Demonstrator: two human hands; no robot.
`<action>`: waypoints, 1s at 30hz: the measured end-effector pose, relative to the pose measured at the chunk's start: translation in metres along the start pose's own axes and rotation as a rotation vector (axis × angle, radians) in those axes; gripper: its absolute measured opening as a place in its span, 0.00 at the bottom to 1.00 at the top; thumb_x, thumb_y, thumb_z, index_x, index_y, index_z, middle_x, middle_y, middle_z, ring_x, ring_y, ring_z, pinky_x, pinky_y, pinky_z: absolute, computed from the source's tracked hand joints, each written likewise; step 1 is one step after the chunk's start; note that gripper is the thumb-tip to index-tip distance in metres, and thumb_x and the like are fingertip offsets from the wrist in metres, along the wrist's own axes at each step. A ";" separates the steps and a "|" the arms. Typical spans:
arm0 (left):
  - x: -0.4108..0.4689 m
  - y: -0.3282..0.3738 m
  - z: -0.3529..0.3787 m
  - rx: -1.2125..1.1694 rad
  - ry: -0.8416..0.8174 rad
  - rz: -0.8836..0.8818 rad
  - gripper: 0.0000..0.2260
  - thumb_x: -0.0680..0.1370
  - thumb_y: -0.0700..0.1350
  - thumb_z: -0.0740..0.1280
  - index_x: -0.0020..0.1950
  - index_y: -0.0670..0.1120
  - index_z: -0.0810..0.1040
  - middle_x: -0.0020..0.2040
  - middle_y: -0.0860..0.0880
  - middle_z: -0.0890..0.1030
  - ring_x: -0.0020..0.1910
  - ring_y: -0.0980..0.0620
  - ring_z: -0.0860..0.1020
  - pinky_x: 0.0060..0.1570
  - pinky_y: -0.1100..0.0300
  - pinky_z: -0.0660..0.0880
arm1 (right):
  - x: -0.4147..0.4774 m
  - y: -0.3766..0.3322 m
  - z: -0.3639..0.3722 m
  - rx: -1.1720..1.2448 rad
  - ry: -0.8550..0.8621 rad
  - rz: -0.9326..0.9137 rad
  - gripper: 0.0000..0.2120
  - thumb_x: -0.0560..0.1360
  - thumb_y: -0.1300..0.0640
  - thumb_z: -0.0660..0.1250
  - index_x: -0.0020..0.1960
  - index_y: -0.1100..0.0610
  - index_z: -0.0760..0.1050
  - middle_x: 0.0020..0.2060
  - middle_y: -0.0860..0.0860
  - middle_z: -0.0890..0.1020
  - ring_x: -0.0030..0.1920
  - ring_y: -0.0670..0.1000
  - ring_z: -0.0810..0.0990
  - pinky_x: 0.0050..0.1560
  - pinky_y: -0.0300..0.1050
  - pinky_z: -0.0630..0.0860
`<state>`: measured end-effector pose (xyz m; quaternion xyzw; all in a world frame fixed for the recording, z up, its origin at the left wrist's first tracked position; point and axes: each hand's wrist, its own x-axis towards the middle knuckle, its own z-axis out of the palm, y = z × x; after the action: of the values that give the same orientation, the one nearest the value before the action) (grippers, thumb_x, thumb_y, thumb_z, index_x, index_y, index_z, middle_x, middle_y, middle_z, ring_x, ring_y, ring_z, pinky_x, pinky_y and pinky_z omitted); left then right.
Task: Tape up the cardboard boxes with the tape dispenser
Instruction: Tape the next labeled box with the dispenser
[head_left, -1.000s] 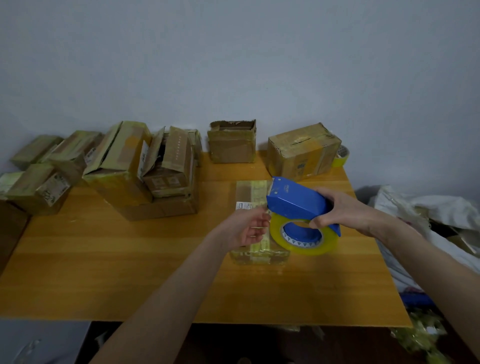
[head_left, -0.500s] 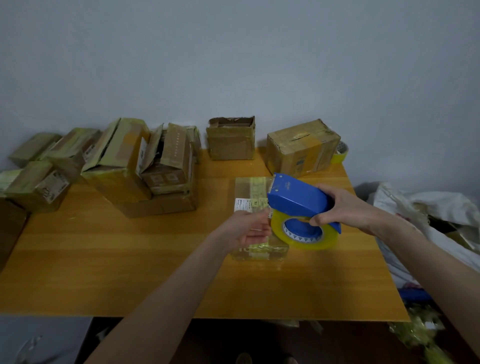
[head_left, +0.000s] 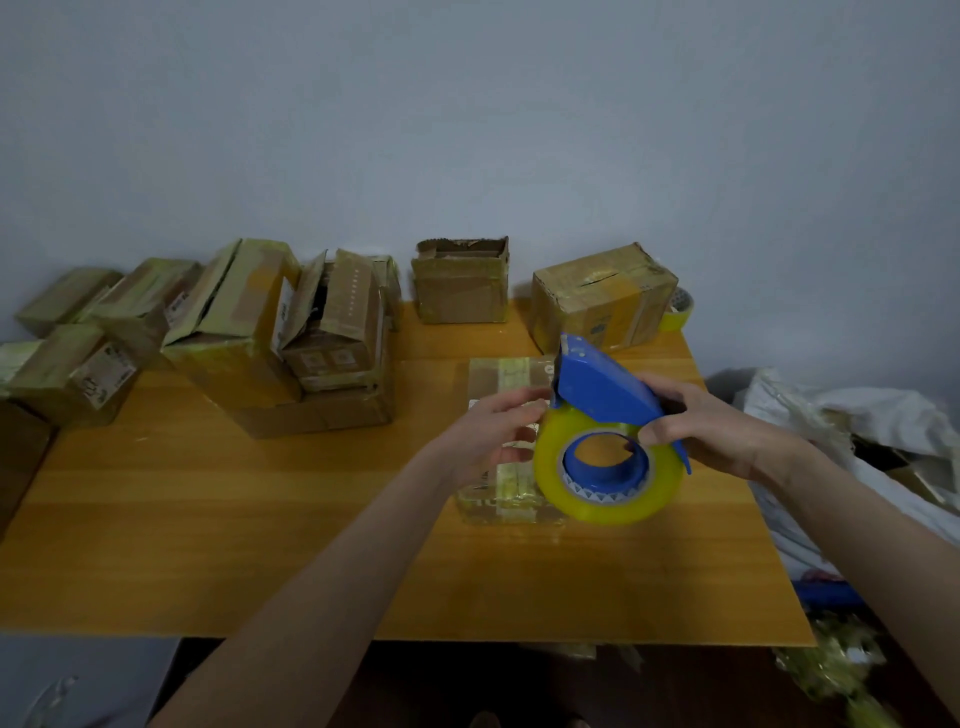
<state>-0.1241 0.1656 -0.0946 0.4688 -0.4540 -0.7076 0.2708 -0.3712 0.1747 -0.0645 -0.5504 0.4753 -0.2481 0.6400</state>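
Observation:
A flat cardboard box (head_left: 511, 374) with yellowish tape strips lies on the wooden table (head_left: 208, 519), partly hidden by both hands. My right hand (head_left: 717, 436) grips the blue tape dispenser (head_left: 602, 389) by its handle and holds it tilted above the box. Its yellow tape roll (head_left: 613, 504) hangs below the blue cover. My left hand (head_left: 493, 431) is raised beside the dispenser's front. Its fingers are nearly straight, with the tips at the roll's edge. Whether they hold a tape end I cannot tell.
Several cardboard boxes (head_left: 234, 332) are piled at the back left. An open-topped box (head_left: 461, 283) and a closed box (head_left: 602, 296) stand against the wall, with a spare tape roll (head_left: 675, 312) behind the latter. White bags (head_left: 857, 415) lie right of the table.
My right hand has lifted and tilted the dispenser, so the roll faces me more. My left hand has come off the box and risen to the roll's front edge.

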 end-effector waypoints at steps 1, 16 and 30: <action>0.001 0.001 0.001 0.004 -0.006 0.014 0.13 0.80 0.47 0.64 0.64 0.49 0.77 0.54 0.45 0.81 0.51 0.47 0.77 0.59 0.49 0.75 | 0.001 0.001 -0.001 0.028 -0.015 0.001 0.37 0.54 0.54 0.77 0.63 0.52 0.76 0.58 0.58 0.81 0.55 0.59 0.81 0.59 0.57 0.76; 0.002 0.004 -0.003 0.006 0.133 0.122 0.03 0.74 0.41 0.72 0.42 0.47 0.80 0.40 0.49 0.81 0.38 0.54 0.78 0.39 0.62 0.77 | 0.001 0.000 0.001 0.003 -0.025 -0.012 0.37 0.53 0.53 0.77 0.63 0.53 0.76 0.53 0.54 0.83 0.52 0.55 0.82 0.54 0.50 0.79; 0.002 0.015 -0.014 0.528 0.034 0.175 0.08 0.82 0.37 0.60 0.57 0.36 0.74 0.41 0.48 0.80 0.41 0.56 0.79 0.46 0.60 0.80 | -0.003 -0.011 0.004 -0.258 -0.003 0.023 0.35 0.52 0.47 0.77 0.59 0.46 0.77 0.54 0.50 0.82 0.55 0.50 0.81 0.59 0.49 0.77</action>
<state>-0.1124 0.1521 -0.0841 0.4938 -0.6570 -0.5308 0.2068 -0.3670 0.1762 -0.0530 -0.6229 0.5088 -0.1767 0.5674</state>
